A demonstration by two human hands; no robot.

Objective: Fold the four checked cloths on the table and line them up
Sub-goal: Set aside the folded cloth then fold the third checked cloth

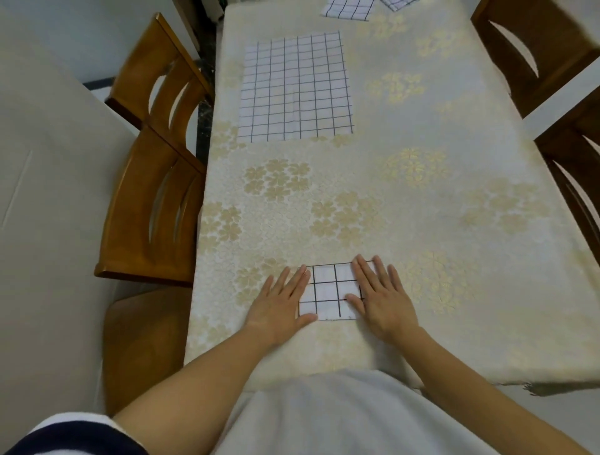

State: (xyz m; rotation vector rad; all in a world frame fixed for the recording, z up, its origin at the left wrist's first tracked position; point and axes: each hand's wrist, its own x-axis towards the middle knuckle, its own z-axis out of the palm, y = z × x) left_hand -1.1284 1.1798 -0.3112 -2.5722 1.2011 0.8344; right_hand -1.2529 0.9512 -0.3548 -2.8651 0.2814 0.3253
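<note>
A small folded checked cloth [328, 292] lies near the table's front edge. My left hand [279, 302] lies flat with straight fingers on its left side, partly on the tablecloth. My right hand [380, 298] presses flat on its right side. A larger checked cloth [295, 87] lies spread flat farther back on the left. Two more checked cloths, one [349, 9] at the far edge and another [396, 4] beside it, are cut off by the frame's top.
The table [422, 201] wears a cream cloth with gold flowers. Wooden chairs stand at the left [152, 201] and right [565, 182]. A pale wall or panel [48, 195] fills the left side.
</note>
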